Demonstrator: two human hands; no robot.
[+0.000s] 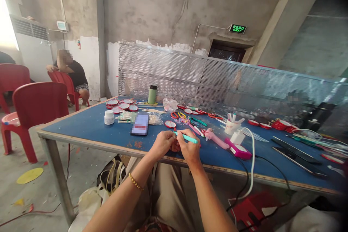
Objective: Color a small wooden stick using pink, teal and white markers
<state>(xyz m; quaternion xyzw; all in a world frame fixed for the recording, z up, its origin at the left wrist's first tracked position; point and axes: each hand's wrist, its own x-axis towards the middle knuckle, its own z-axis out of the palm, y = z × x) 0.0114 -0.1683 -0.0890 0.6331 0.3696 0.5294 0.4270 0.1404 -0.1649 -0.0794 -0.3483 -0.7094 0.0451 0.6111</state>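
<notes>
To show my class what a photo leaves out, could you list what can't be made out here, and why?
- What the left hand may hold where the pen in the right hand points: head view, fingers cover it.
- Phone screen: head view, pixelated.
- Seated person's face: head view, pixelated.
- Jar label: head view, too small.
- Table's right end: head view, blurred, lost in the dark edge.

What the left hand pinches is too small to tell, and the phone screen is blurred
</notes>
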